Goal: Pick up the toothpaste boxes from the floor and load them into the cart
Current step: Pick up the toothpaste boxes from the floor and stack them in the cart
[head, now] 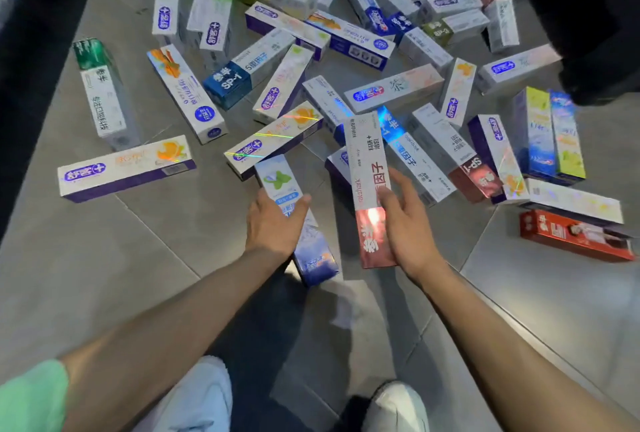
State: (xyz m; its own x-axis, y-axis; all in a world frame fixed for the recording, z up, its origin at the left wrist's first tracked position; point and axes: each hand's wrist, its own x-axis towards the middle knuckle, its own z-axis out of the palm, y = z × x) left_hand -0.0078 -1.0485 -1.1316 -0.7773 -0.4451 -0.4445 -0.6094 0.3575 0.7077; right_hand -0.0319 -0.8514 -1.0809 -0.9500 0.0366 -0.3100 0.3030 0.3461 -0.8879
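- Head view: the person's left hand (273,220) grips a white-and-blue box with a green leaf print (294,213), fingers curled over its top face and the thumb on its right edge; the box runs lengthwise away from the person, its blue near end sticking out below the wrist.
- The right hand (403,220) holds a white box with a red end (369,185) along its right side, thumb on the top face; the other fingers are spread loosely beside it. The box points away from the person, with its far end over the pile.
- The two held boxes sit side by side, close but apart, above the grey tiled floor (121,275).
- The rest of the toothpaste boxes (311,50) lie scattered on the floor ahead, many overlapping and crossing at odd angles.
- A white-and-purple box with an orange print (126,168) lies alone to the left, and a red box (575,234) lies at the right edge of the pile.
- A green sleeve (31,397) covers the left upper arm at the bottom left corner.
- Light trousers and a white shoe (398,407) show at the bottom edge.
- A dark shape fills the upper right corner; what it is cannot be told.
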